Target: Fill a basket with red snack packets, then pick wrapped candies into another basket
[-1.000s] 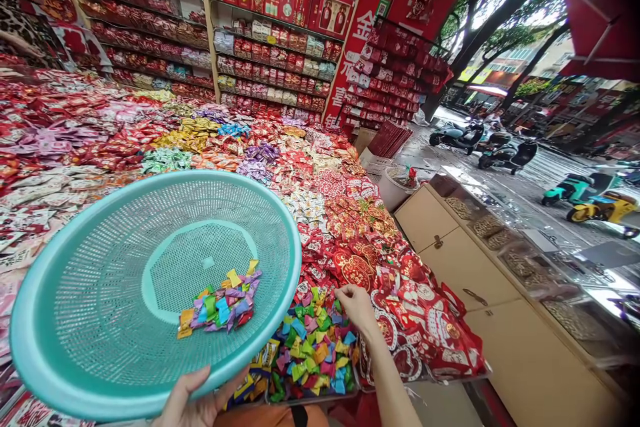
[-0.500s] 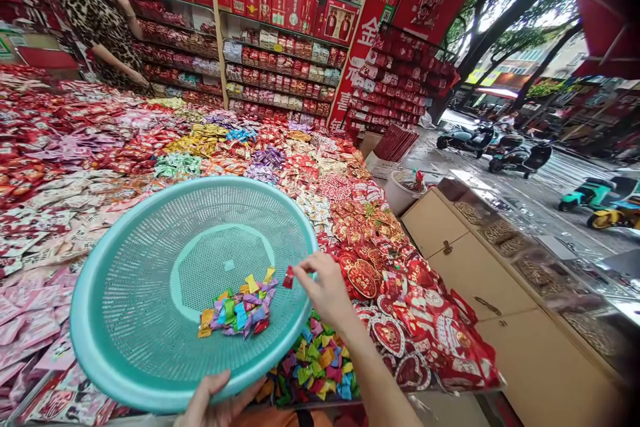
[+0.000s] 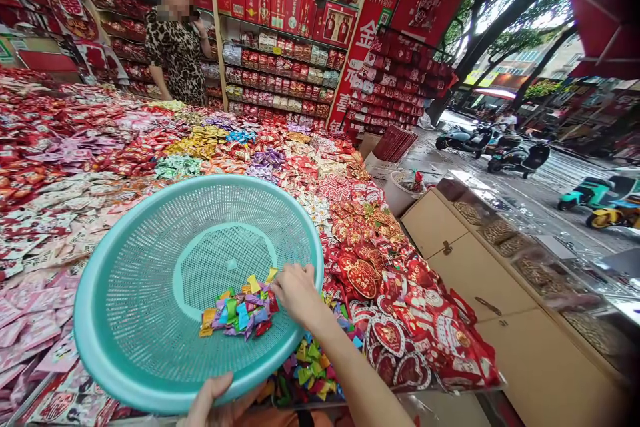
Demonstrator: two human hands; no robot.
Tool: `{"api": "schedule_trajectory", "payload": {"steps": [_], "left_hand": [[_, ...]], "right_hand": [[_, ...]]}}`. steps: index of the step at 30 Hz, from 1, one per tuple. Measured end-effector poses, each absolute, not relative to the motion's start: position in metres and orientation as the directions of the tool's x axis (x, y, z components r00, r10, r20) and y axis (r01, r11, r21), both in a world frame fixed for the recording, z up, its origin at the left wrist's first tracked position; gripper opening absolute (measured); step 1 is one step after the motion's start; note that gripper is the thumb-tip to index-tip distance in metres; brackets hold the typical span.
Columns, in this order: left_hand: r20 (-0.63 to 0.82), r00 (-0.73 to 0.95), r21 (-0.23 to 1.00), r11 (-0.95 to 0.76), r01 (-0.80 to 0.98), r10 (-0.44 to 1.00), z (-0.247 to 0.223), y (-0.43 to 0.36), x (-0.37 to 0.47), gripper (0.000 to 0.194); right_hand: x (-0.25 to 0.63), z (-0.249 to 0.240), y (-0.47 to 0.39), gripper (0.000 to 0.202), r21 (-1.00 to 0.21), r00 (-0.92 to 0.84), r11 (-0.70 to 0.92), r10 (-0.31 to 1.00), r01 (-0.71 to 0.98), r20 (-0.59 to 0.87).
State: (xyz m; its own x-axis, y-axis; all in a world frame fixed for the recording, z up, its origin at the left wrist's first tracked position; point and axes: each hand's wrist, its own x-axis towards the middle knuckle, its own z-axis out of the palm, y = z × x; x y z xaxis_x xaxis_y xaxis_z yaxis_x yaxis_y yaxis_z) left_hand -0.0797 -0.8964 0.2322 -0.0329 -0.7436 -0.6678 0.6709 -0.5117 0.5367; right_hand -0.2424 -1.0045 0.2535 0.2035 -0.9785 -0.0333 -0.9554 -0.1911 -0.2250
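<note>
A round teal mesh basket (image 3: 125,373) is tilted over the candy display. Small wrapped candies (image 3: 243,313) in several colours lie together in its lower right part. My left hand (image 3: 213,400) grips the near rim, thumb on top and fingers underneath. Inside the right side of the basket is my right hand (image 3: 297,290), its fingers pinched together at the edge of the candies. A red candy shows right by the fingertips; whether they still hold it is hard to tell. More colourful candies (image 3: 313,367) lie below the basket's right rim.
Heaps of wrapped sweets (image 3: 45,207) surround the basket. Red heart-shaped packets (image 3: 387,337) lie at the right. A person (image 3: 180,53) in leopard print stands behind the display, near shelves (image 3: 285,60). Beige cabinets (image 3: 500,300) and parked scooters (image 3: 520,157) are farther right.
My right hand has moved left and deeper into the basket, bringing the red candy to the pile. The basket shifted slightly right. The person behind moved right and stands more upright.
</note>
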Motion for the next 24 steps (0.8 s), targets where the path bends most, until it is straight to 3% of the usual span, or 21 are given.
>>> {"api": "schedule_trajectory", "payload": {"steps": [4, 9, 11, 13, 17, 24], "left_hand": [[-0.663, 0.004, 0.55, -0.484, 0.68, -0.748, 0.241, -0.896, -0.082, 0.079], [-0.691, 0.035, 0.546, -0.49, 0.68, -0.722, 0.243, -0.898, -0.081, 0.073], [-0.688, 0.027, 0.538, -0.484, 0.69, -0.725, 0.24, -0.9, -0.079, 0.075], [-0.676, 0.033, 0.545, -0.469, 0.695, -0.736, 0.237, -0.902, -0.078, 0.076], [-0.658, 0.039, 0.562, -0.456, 0.69, -0.752, 0.241, -0.905, -0.079, 0.071], [-0.659, 0.057, 0.581, -0.46, 0.671, -0.75, 0.247, -0.909, -0.082, 0.067]], "right_hand": [[-0.245, 0.257, -1.003, 0.018, -0.271, 0.193, -0.186, -0.981, -0.944, 0.003], [-0.289, 0.275, -0.998, 0.02, -0.592, 0.014, -0.179, -0.962, -0.786, 0.273], [-0.317, 0.274, -0.993, 0.021, -0.648, -0.088, -0.143, -0.946, -0.748, 0.311], [-0.345, 0.263, -0.987, 0.02, -0.642, -0.156, -0.042, -0.956, -0.766, 0.248], [-0.375, 0.219, -0.966, 0.018, -0.519, -0.202, 0.197, -0.978, -0.832, -0.047], [-0.375, 0.168, -0.941, 0.015, -0.534, -0.163, 0.252, -0.964, -0.807, -0.21]]}}
